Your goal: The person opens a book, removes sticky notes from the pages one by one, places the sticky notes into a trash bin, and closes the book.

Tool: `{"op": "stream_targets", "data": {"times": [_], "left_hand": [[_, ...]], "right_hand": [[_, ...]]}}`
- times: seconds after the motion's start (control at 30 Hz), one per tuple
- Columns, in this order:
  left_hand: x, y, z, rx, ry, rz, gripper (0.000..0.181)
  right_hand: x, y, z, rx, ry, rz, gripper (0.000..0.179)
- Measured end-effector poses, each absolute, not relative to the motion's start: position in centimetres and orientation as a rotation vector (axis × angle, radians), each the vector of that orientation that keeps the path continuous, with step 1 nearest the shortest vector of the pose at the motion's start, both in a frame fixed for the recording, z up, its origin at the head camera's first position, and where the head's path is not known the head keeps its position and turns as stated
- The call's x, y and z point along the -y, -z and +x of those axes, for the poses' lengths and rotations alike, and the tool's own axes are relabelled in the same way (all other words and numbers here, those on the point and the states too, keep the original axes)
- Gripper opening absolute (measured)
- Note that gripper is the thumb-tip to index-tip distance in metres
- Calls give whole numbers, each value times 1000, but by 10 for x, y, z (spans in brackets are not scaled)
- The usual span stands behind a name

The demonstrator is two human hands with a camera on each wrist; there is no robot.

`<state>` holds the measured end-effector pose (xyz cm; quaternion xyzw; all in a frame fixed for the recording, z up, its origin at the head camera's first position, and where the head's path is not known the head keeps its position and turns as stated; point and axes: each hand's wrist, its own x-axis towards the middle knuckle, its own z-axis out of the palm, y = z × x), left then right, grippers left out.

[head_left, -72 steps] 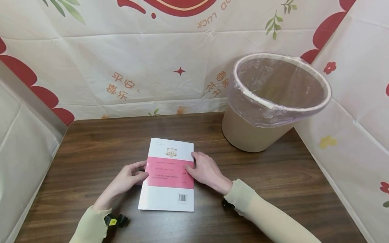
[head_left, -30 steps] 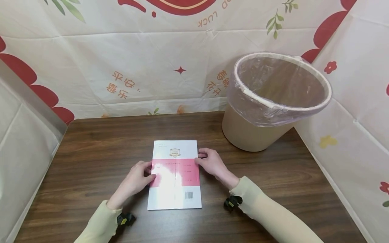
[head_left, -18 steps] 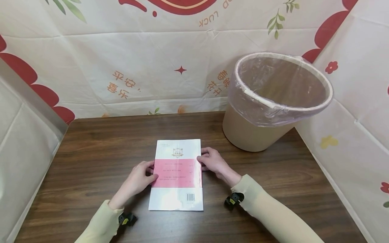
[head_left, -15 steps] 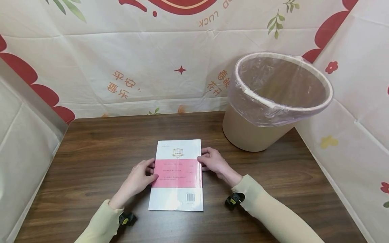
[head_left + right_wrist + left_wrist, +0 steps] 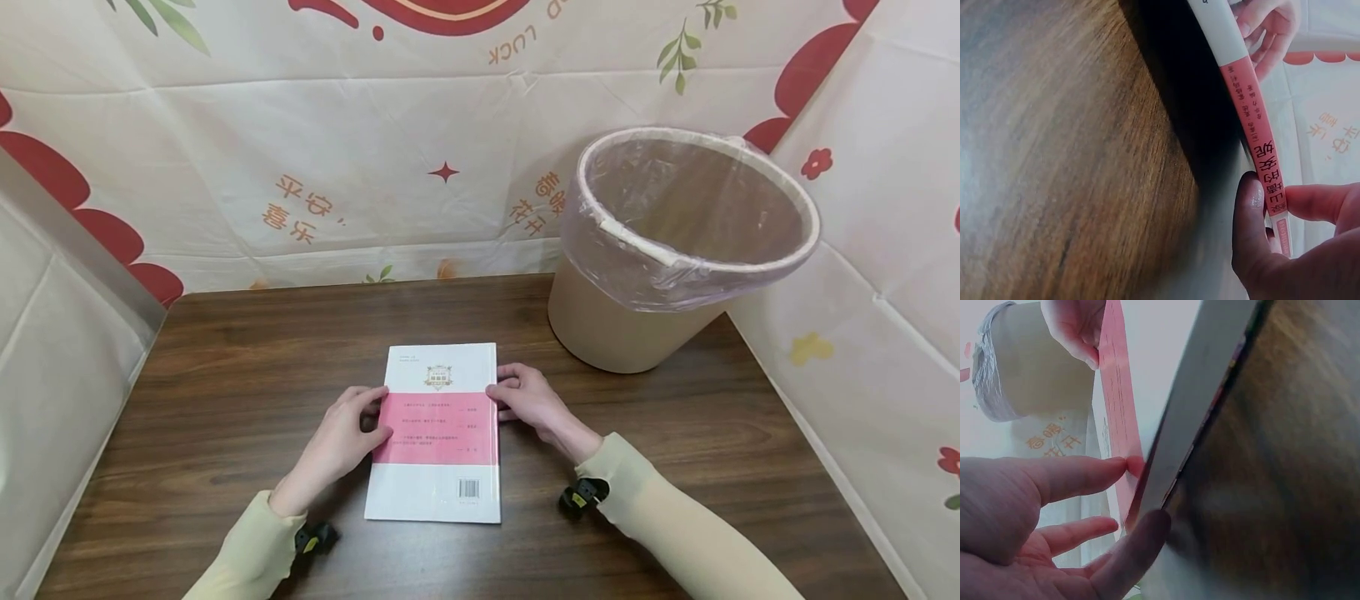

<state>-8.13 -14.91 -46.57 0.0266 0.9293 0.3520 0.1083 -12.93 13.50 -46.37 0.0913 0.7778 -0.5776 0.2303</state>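
Observation:
A white book (image 5: 432, 492) with a pink band lies flat in front of the person, its barcode at the near right corner. At its left edge the left hand (image 5: 337, 442) pinches it; in the left wrist view the thumb (image 5: 1085, 478) is on the pink band and a finger (image 5: 1141, 550) is at the lower edge of the pages. Opposite, the right hand (image 5: 532, 404) grips the spine side, thumb on top and fingers beneath. Dark printed characters run along the pink spine (image 5: 1254, 115) in the right wrist view, with deep shadow under it.
A tan waste bin (image 5: 626, 333) lined with a clear plastic bag stands at the back right of the brown wooden table (image 5: 247, 358). A printed white cloth (image 5: 360, 142) hangs behind and along the sides. Black wrist cameras (image 5: 581, 497) sit at both cuffs.
Since the oldest frame, the book and both hands have shifted right, and the book lies straighter. Over the last half second the left fingers have moved slightly onto its edge; the right hand stays put.

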Motion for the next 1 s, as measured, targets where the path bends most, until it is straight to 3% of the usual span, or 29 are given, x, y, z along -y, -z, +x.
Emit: {"op": "stream_targets", "data": {"times": [1.0], "left_hand": [[133,453,-83,-2666,-1130,226,56]], "right_hand": [[-124,425,-121,-2031,1786,124,46]]}}
